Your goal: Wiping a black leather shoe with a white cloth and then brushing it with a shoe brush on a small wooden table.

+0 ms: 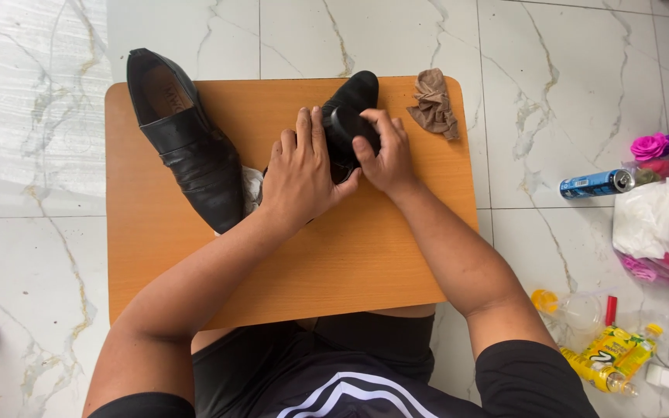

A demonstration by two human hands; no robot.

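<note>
So you've got both hands on a black shoe (354, 93) near the middle of the orange surface (365, 263), toe pointing away from you. Your left hand (300, 174) lies over the near part of the shoe, fingers close together and curled down on it. Your right hand (387, 155) pinches a small round black thing (348, 124), maybe a polish tin or a brush, can't tell which, and presses it on top of the shoe. The other black shoe (187, 147) lies at an angle to your left, with something white (252, 186) tucked between the two. A crumpled brown cloth (433, 104) sits at the far right corner. Off on the floor to your right there's a blue can (596, 184) and yellow bottles (613, 356).
</note>
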